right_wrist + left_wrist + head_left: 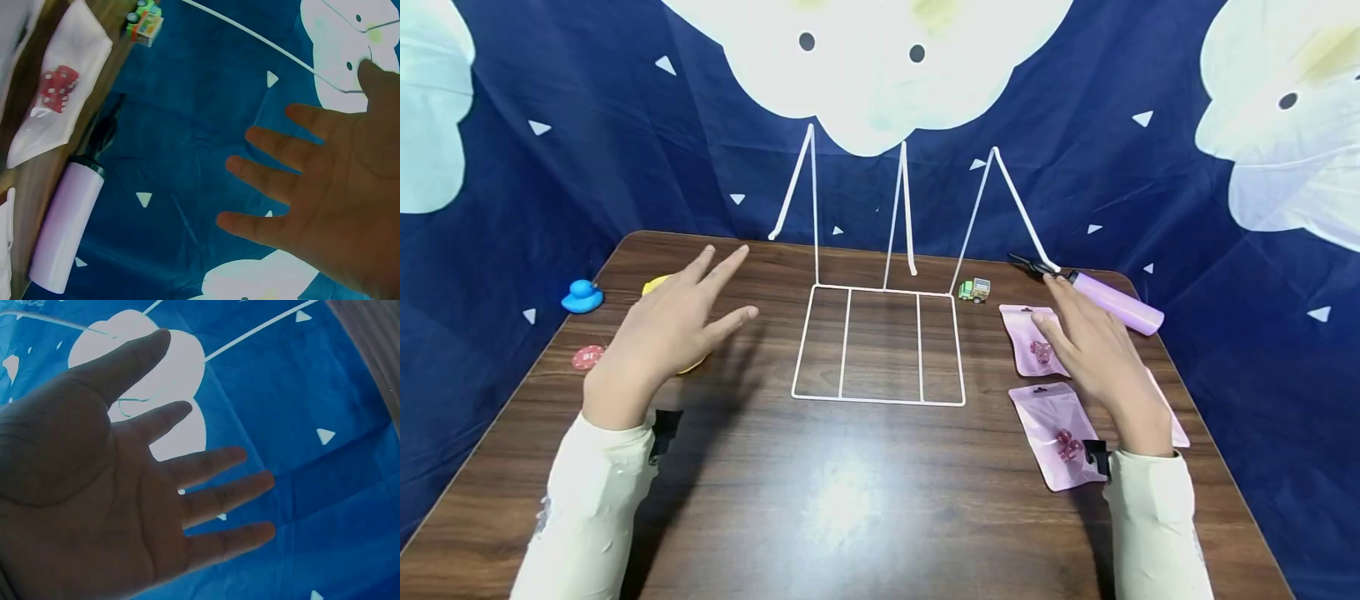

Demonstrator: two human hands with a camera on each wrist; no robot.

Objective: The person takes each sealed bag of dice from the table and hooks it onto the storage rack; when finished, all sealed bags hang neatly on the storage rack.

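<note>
Brown tabletop (737, 500) below, left hand (662, 333) and right hand (1097, 358) hover, fingers (228, 499) spread, the left hiding something yellow (656, 284), perhaps round.

I see glare on table (752, 492) between left hand (666, 332) and right hand (1096, 360), near side; wrist views dim, hands dark.

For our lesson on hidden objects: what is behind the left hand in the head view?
Behind the left hand, something yellow peeks out on two sides. The hand covers the rest, so its shape cannot be told.
</note>
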